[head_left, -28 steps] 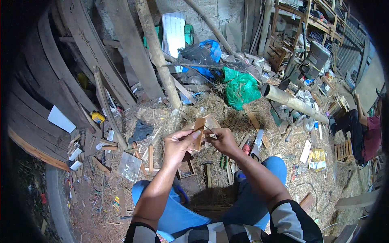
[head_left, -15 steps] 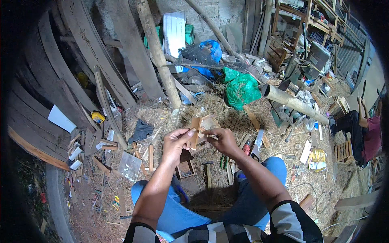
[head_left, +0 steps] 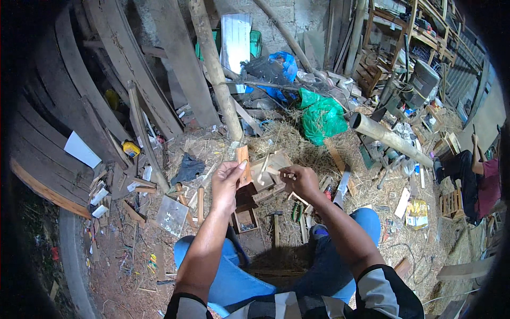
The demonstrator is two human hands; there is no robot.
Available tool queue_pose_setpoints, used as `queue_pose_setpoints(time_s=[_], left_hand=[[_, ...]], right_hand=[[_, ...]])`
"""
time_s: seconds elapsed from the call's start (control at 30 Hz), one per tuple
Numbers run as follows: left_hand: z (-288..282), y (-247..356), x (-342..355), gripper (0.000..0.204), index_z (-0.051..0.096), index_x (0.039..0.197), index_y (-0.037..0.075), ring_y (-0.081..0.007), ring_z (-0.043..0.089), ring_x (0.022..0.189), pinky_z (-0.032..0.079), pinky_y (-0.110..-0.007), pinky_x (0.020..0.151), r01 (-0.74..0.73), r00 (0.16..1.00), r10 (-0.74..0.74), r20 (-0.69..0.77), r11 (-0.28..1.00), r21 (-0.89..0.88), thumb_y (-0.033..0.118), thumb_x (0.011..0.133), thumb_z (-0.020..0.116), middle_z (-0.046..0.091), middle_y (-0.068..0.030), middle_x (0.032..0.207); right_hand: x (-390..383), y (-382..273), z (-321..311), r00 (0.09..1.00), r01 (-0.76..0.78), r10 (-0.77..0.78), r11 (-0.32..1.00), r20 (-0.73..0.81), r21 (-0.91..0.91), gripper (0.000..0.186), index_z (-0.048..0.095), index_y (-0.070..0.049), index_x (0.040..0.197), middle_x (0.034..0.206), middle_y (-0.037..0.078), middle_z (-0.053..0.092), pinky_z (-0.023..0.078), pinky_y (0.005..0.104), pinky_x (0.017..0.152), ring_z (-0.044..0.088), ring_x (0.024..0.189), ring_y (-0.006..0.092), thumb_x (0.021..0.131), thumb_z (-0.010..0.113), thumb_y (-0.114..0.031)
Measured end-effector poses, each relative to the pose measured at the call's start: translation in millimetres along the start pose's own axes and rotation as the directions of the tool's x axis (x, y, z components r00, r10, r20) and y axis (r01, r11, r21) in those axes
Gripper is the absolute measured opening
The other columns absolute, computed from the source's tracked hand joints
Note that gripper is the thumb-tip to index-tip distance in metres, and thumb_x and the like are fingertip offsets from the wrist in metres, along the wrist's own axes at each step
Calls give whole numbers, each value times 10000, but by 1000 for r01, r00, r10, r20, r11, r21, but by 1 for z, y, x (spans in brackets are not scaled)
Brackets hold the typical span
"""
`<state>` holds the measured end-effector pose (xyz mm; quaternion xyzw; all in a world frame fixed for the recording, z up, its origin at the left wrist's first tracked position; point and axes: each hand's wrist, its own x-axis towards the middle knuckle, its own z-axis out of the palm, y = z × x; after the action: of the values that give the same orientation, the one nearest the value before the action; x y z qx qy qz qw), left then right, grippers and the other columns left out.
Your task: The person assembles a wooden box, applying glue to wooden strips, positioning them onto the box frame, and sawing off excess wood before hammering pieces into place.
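My left hand [head_left: 227, 184] pinches a small flat wooden board [head_left: 243, 158] upright between thumb and fingers. Close by on the right, my right hand [head_left: 303, 183] has its fingertips closed on what looks like a thin pale wooden strip [head_left: 272, 170]; its far end is hard to make out. Below and beyond both hands, a shallow wooden box [head_left: 279, 158] rests on the straw-strewn ground. A smaller wooden box [head_left: 246, 219] stands nearer to me, under my left forearm's side. Beside it lie a hammer [head_left: 277, 229] and green-handled pliers [head_left: 296, 211].
A handsaw [head_left: 341, 190] lies right of my right hand. Beyond are a green plastic bag [head_left: 320, 117], a thick bamboo pole [head_left: 390, 139] and an upright post [head_left: 215, 69]. Planks [head_left: 127, 69] lean at the left. Another person [head_left: 481, 181] sits at the far right.
My left hand has tilted the board more upright, its broad face now showing. My right hand has drawn a little to the right, away from the board. The whole view has shifted slightly.
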<state>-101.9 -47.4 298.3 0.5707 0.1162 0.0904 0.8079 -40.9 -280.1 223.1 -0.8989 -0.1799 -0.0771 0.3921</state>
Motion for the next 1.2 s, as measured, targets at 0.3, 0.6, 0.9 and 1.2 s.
queue_pose_setpoints(time_s=[0.3, 0.6, 0.9, 1.2], left_hand=[[-10, 6, -1, 282, 589, 1128, 15, -229, 720, 893, 603, -360, 791, -125, 988, 118, 102, 991, 58, -36, 879, 714, 670, -89, 1005], [-8, 11, -3, 331, 619, 1161, 10, -217, 704, 876, 600, -365, 845, -83, 985, 85, 149, 996, -19, -85, 856, 706, 634, -84, 1074], [-12, 12, -3, 301, 618, 1121, 13, -196, 689, 872, 612, -366, 814, -107, 988, 94, 125, 989, 98, -71, 851, 723, 644, -80, 972], [-7, 13, -5, 376, 627, 1188, -14, -147, 670, 882, 576, -306, 815, -45, 995, 32, 95, 990, 136, -28, 841, 771, 675, -70, 992]], right_hand=[[15, 76, 45, 885, -404, 443, 882, 140, -242, 251, 779, -164, 1035, 955, 179, 747, 573, 473, 823, 728, 905, 368, 821, 692, -262], [46, 138, 105, 812, -481, 563, 794, 151, -373, 377, 748, -77, 1058, 1042, 237, 724, 569, 507, 853, 714, 973, 398, 879, 681, -402], [71, 151, 107, 871, -448, 491, 796, -1, -407, 195, 744, -59, 890, 934, 224, 739, 594, 499, 772, 732, 896, 400, 861, 638, -221], [67, 136, 111, 881, -286, 399, 877, 254, -387, 336, 724, -97, 1062, 974, 230, 725, 562, 522, 804, 709, 933, 414, 896, 650, -379]])
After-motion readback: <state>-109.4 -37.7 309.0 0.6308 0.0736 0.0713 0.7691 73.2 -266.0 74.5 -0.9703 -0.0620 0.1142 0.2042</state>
